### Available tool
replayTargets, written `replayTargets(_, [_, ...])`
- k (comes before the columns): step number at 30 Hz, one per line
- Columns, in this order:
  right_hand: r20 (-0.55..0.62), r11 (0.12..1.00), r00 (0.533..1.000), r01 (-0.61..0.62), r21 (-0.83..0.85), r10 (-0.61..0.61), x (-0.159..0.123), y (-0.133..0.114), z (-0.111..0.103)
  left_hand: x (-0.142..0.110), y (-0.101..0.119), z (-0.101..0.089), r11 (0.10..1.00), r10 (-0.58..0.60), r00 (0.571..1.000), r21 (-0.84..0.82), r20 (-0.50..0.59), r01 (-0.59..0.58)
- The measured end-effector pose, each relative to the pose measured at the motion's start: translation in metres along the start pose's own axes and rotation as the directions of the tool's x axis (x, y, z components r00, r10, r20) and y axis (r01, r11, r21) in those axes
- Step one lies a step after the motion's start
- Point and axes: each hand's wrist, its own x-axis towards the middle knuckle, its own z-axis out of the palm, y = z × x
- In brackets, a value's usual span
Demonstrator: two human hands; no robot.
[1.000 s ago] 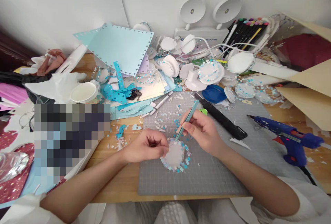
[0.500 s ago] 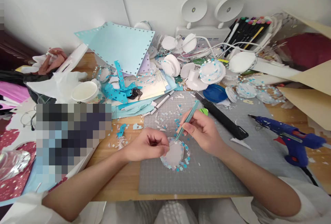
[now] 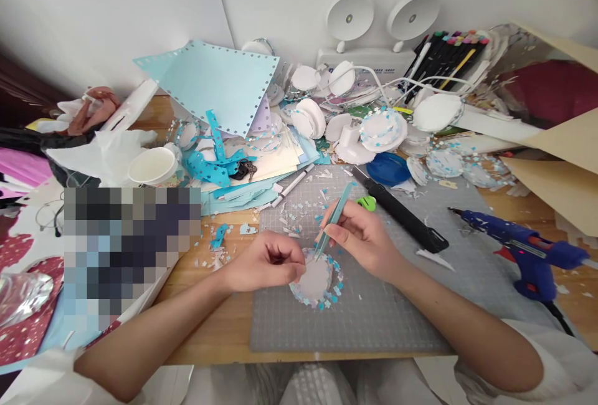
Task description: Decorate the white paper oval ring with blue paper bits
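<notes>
My right hand (image 3: 357,237) grips a pair of teal tweezers (image 3: 337,215), tips pointing down over a round white paper disc (image 3: 315,280). Small blue and white star cut-outs ring the disc's edge. At the disc's upper left, my left hand (image 3: 271,260) is closed in a pinch, thumb against forefinger. What sits between those fingertips is too small to make out. The disc lies on a grey cutting mat (image 3: 374,318). Loose paper stars and scraps (image 3: 294,209) are scattered just beyond my hands.
A blue glue gun (image 3: 527,249) lies at the right, and a black box-cutter-like tool (image 3: 404,215) rests on the mat. Behind stand a blue lid (image 3: 389,169), many decorated white discs (image 3: 383,129), light blue paper (image 3: 219,87) and a white cup (image 3: 153,167).
My right hand has shifted slightly left, and the tweezers now stand a little more to the left over the disc. The left hand stays almost still.
</notes>
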Motion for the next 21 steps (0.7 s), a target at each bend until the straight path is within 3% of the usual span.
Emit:
replayTargets(10, [-0.002,0.993,0.998,-0.054,0.102,0.055,0.002,0.001,-0.001,-0.002,-0.003,0.000,1.000,0.020,0.999,0.006,0.037,-0.020])
replayTargets(15, [-0.177,0.946,0.980,-0.033,0.321,0.094,0.008,0.009,-0.005,0.002,-0.004,-0.002,0.999,0.031,0.994,0.040,0.108,-0.036])
replayTargets(18, [-0.261,0.900,0.955,-0.016,0.435,0.143,0.012,0.008,-0.008,0.001,0.006,-0.003,0.977,0.054,0.993,0.199,0.107,-0.074])
replayTargets(21, [-0.294,0.878,0.943,0.004,0.478,0.156,0.014,0.006,-0.009,-0.015,0.027,0.004,0.845,0.196,0.981,0.508,0.000,-0.169])
